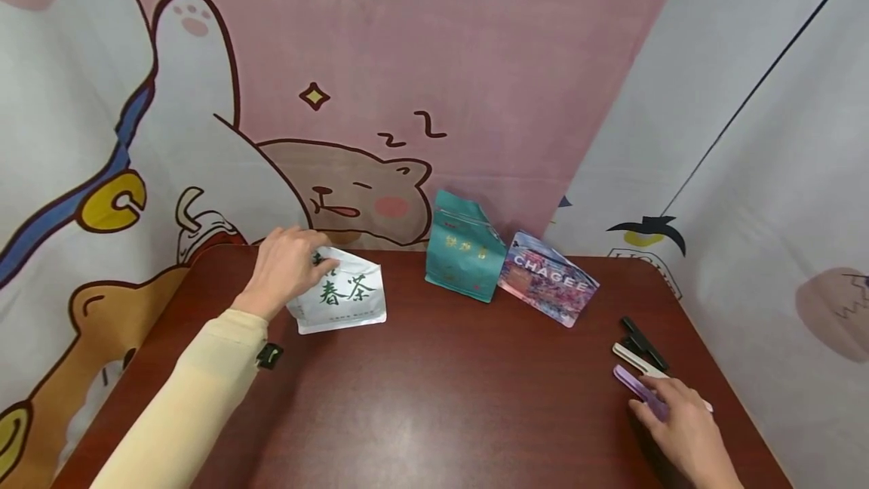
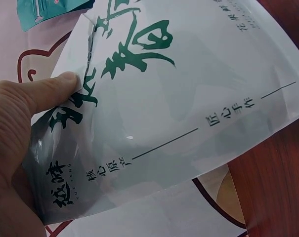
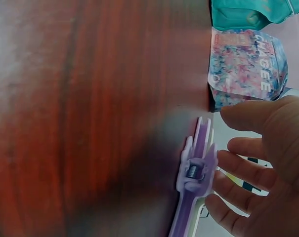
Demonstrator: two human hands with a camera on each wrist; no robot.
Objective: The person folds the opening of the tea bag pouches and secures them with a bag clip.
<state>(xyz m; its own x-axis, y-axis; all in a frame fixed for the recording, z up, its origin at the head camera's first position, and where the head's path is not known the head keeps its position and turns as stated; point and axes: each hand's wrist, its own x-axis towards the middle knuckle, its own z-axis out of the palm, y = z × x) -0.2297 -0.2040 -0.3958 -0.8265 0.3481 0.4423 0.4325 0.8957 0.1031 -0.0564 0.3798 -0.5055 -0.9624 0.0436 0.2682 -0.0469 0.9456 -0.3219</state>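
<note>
In the head view my left hand (image 1: 288,269) grips the upper left part of a white pouch (image 1: 353,302) with green Chinese lettering. The left wrist view shows the thumb (image 2: 55,91) pressed on the pouch's creased edge; the fingers behind it are mostly hidden. At the right, my right hand (image 1: 687,425) is over a purple bag-sealing clip (image 1: 637,382). In the right wrist view its fingers are spread and loosely bent beside the clip's spring end (image 3: 194,170), not closed round it. A white clip (image 1: 634,359) and a black clip (image 1: 643,343) lie just beyond.
Toward the back of the brown table (image 1: 434,391) stands a teal pouch (image 1: 465,251). A colourful CHAGEE pouch (image 1: 548,278) leans beside it. A printed cloth (image 1: 516,44) with cartoon animals hangs behind the table and along its sides.
</note>
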